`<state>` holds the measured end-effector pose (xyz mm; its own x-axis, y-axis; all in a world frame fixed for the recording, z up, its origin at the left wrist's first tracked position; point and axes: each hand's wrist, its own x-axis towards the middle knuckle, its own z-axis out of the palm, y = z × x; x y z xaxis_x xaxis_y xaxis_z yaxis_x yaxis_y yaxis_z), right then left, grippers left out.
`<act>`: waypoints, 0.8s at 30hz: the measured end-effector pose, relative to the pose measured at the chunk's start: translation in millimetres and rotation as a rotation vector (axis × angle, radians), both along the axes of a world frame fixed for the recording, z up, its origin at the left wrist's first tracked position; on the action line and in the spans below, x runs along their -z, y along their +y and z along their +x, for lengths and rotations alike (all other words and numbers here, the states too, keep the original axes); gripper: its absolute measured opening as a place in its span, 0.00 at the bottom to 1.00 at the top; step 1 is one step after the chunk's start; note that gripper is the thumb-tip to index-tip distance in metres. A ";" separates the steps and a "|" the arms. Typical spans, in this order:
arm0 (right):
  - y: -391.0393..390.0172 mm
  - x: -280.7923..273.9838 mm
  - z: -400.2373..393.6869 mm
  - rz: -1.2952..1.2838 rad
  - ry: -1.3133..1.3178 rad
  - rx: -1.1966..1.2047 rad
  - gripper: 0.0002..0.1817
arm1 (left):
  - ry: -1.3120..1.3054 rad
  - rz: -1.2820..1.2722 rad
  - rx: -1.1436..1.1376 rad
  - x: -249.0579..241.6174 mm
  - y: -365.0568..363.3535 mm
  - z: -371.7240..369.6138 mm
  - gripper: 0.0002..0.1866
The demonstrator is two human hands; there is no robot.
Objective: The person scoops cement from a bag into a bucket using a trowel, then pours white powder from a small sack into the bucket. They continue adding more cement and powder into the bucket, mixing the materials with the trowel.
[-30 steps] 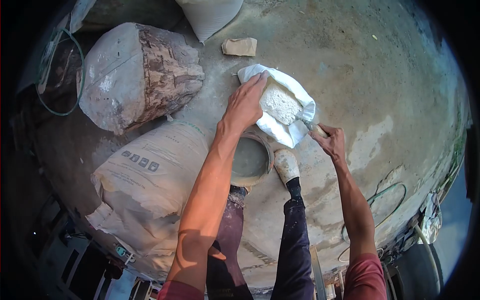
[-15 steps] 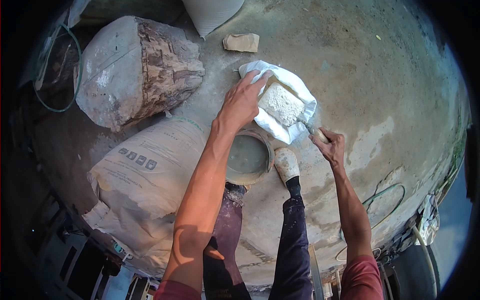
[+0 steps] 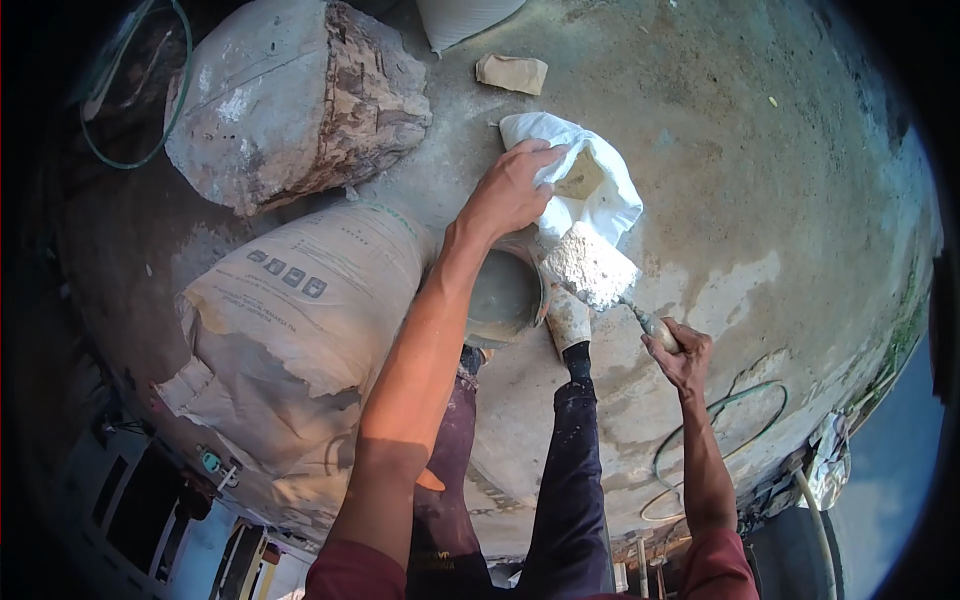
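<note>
My left hand (image 3: 512, 190) is closed on the rim of a white sack (image 3: 615, 190), whose mouth gapes toward me. In my right hand (image 3: 683, 355) is the handle of a trowel (image 3: 655, 325). A heap of white powder (image 3: 592, 265) covers the trowel's blade, just outside the sack's near edge and above my shoe (image 3: 570, 325). Below my left wrist stands a round bucket (image 3: 503, 290) with grey, wet-looking contents. My left forearm hides part of the bucket's left side.
A large paper bag (image 3: 300, 290) lies left of the bucket. Beyond it sits a big rough block (image 3: 290, 100). A small brown paper packet (image 3: 512, 73) and another white sack (image 3: 465, 20) are at the far side. A hose (image 3: 720, 410) curls on the ground at right.
My right hand has drawn the loaded trowel out of the white sack, toward me. My left hand still holds the sack's rim. The whole view has shifted slightly.
</note>
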<state>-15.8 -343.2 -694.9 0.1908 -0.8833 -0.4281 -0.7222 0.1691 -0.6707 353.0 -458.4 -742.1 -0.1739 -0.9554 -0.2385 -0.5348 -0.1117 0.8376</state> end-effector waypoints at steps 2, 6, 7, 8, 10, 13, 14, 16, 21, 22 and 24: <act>17.8 -8.4 3.9 0.015 0.028 -0.064 0.20 | 0.027 -0.029 -0.055 -11.2 18.6 4.2 0.30; 42.4 -16.6 34.5 0.111 0.087 -0.173 0.19 | 0.142 -0.004 -0.532 -74.8 72.0 0.8 0.27; 46.7 -15.3 44.1 0.191 0.142 -0.212 0.19 | 0.226 0.044 -0.693 -84.7 95.9 -2.4 0.26; 53.9 -11.1 54.0 0.190 0.142 -0.223 0.19 | 0.312 0.094 -0.855 -95.8 121.2 -7.4 0.26; 72.3 0.9 73.2 0.196 0.110 -0.188 0.18 | 0.530 0.194 -1.028 -124.1 172.8 -25.0 0.24; 95.1 17.6 102.7 0.216 0.231 -0.215 0.20 | 0.477 0.352 -1.028 -144.2 256.8 -46.3 0.23; 101.3 25.2 108.3 0.242 0.298 -0.200 0.22 | 0.433 0.380 -1.009 -148.2 283.5 -49.5 0.23; 114.0 41.2 113.8 0.253 0.306 -0.220 0.23 | 0.349 0.437 -0.988 -166.0 323.3 -47.8 0.23; 125.2 40.5 137.2 0.252 0.371 -0.127 0.24 | 0.195 0.515 -1.037 -197.1 393.7 -38.0 0.21; 124.9 38.5 141.1 0.249 0.378 -0.134 0.24 | 0.203 0.515 -1.043 -200.9 404.0 -35.6 0.21; 123.5 33.8 149.4 0.288 0.377 -0.100 0.25 | 0.175 0.495 -1.077 -205.4 422.8 -29.6 0.20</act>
<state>133.6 -219.7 -728.7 0.0536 -0.7042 -0.7079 -0.9282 0.2262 -0.2953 323.3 -35.6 -536.7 0.5924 -0.4410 -0.6742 0.1487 -0.7627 0.6294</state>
